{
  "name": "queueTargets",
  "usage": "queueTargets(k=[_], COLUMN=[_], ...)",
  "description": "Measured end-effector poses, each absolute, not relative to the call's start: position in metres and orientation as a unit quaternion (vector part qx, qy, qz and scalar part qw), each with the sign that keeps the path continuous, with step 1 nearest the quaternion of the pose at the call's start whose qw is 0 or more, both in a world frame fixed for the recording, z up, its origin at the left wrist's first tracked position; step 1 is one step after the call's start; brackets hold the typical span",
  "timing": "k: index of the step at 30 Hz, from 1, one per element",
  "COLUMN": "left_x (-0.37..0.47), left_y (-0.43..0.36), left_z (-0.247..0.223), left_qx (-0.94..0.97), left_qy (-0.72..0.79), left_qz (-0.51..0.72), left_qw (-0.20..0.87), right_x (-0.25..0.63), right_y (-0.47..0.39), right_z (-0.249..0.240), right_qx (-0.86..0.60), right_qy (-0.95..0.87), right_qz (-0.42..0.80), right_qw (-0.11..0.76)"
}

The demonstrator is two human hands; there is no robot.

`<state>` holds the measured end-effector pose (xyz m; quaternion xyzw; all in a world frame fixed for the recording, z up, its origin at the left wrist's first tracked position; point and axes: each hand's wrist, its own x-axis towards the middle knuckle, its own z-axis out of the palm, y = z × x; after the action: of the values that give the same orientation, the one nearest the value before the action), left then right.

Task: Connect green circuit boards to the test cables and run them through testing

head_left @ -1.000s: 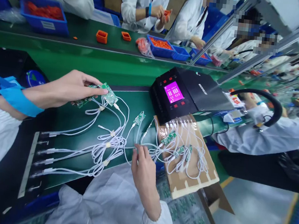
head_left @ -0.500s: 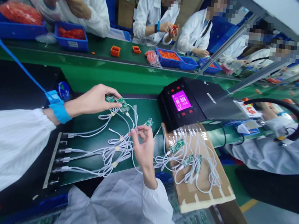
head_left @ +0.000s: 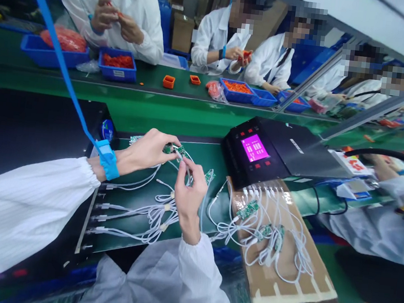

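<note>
The left hand (head_left: 151, 149) pinches a small green circuit board (head_left: 182, 150) at its 3 o'clock, above the dark-green worktop (head_left: 139, 198); the right hand (head_left: 191, 189) seems closed on a thin white cable (head_left: 179, 155). Connecting or unplugging appears in hand, calling for straight alignment. The board looks flat, component-dotted, partly finger-covered.

White sleeves (head_left: 34, 217), gathered cuffs (head_left: 91, 172); blue left wristband (head_left: 108, 161), blue cord (head_left: 65, 79).

PLACE: factory assembly line | LANDMARK: black instrument (head_left: 286, 146) with lit screen (head_left: 255, 148) | BEYOND IT: row of people in white coats (head_left: 148, 28) along green bench (head_left: 152, 74), blue bins (head_left: 103, 70) of orange parts (head_left: 236, 86) | BELOW IT: cabled circuit boards (head_left: 248, 210) on cardboard (head_left: 263, 286)
</note>
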<state>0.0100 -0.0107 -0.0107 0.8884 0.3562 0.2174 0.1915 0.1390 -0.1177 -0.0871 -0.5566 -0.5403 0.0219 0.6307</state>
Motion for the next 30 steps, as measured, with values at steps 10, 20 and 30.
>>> queueTargets(k=[10, 20, 30], left_x=[0.011, 0.013, 0.015], left_y=[-0.011, -0.014, -0.016], left_z=[-0.013, -0.013, -0.019], left_qx=[0.896, 0.898, 0.911], left_qy=[0.343, 0.346, 0.345], left_qz=[0.216, 0.214, 0.187], left_qw=[0.183, 0.167, 0.125], right_x=[0.136, 0.130, 0.130], right_y=[-0.116, -0.109, -0.106], right_z=[-0.083, -0.085, -0.088], right_qx=[-0.600, -0.584, -0.584], right_qy=[-0.537, -0.531, -0.524], right_qz=[-0.027, -0.019, -0.021], right_qw=[0.593, 0.614, 0.620])
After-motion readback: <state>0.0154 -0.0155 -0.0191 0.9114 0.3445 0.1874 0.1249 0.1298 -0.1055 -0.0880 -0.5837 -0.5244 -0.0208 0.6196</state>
